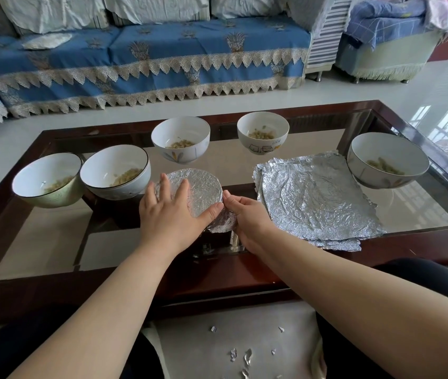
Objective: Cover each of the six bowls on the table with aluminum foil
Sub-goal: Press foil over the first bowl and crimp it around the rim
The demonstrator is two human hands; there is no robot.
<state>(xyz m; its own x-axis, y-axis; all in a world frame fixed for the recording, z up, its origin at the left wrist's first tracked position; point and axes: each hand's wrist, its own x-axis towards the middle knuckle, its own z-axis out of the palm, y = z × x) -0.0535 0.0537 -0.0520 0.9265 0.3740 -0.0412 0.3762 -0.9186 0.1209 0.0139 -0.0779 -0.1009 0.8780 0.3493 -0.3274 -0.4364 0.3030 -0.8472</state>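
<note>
A bowl wrapped in aluminum foil (201,187) stands at the middle of the glass table. My left hand (170,212) lies flat on its foil top, fingers spread. My right hand (244,214) pinches the foil against the bowl's right side, where a crumpled flap hangs down. Several uncovered white bowls hold food: two at the left (45,179) (116,170), two at the back (180,138) (263,131), one at the far right (387,160). A stack of foil sheets (318,198) lies to the right of the wrapped bowl.
The table has a dark wooden frame (244,280) around its glass top. A blue covered sofa (146,56) stands behind it. Small foil scraps (240,354) lie on a pale cushion between my knees.
</note>
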